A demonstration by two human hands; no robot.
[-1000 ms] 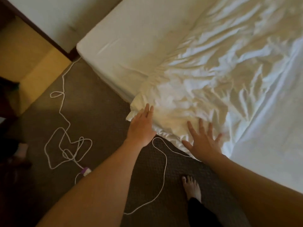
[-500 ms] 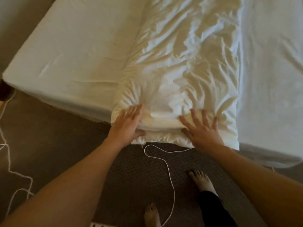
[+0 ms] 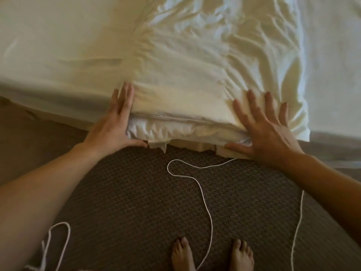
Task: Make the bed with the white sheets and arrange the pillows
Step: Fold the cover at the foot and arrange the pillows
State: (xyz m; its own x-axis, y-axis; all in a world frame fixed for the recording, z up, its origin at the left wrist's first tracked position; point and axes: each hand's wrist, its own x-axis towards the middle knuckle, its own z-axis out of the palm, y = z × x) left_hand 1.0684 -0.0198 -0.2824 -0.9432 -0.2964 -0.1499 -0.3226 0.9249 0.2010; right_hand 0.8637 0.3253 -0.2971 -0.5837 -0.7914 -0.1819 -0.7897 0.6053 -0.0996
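Crumpled white sheet lies bunched in a strip across the mattress; its folded end overhangs the bed's near edge.

Left hand: fingers straight and held together, pressed flat against the left side of that folded end, thumb stretched out beneath it.

Right hand: fingers spread, palm flat on top of the fold near its right side, thumb lying along the lower edge.

Below the bed edge: brown carpet, a looping white cord, two bare feet.
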